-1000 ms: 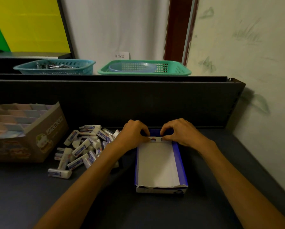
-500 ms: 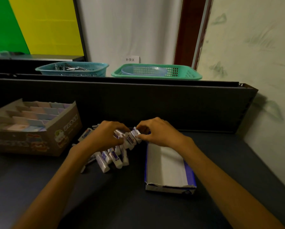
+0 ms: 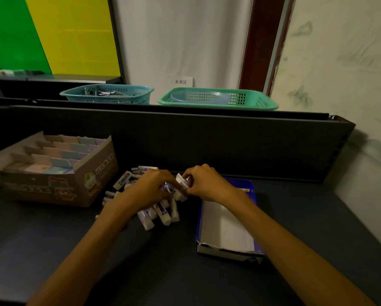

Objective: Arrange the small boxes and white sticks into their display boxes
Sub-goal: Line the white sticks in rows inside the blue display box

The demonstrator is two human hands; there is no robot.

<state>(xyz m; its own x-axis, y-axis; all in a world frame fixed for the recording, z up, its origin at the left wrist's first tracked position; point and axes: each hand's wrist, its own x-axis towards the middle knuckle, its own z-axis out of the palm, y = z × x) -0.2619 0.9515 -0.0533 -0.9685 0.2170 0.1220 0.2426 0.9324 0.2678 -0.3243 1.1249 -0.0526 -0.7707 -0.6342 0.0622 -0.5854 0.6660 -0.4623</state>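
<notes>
At the centre of the dark surface [image 3: 52, 250], both hands meet over a heap of white sticks [image 3: 160, 214], small white pieces with blue-printed sleeves. The left hand [image 3: 151, 191] lies on top of the heap with its fingers curled down among the sticks, gripping several of them. The right hand [image 3: 205, 185], just at 3 o'clock from the left, pinches the end of one white stick [image 3: 181, 181] between curled fingertips, so that the two hands nearly touch. More sticks spill out from under the left hand toward 6 o'clock and toward 10 o'clock. Just at 3 o'clock from the heap stands the blue display box [image 3: 250, 188], a shallow open tray with a white floor; the right forearm crosses over its far end, and one stick seems to lie against its far wall, though it is too small to tell surely. At 9 o'clock from the heap, near but apart from it, sits the brown display box [image 3: 79, 188], a cardboard carton with stepped dividers holding rows of pale small boxes [image 3: 52, 161]. Beyond the dark back panel [image 3: 229, 142], at 12 o'clock, a teal basket [image 3: 110, 93] and a green basket [image 3: 251, 100] stand side by side.
</notes>
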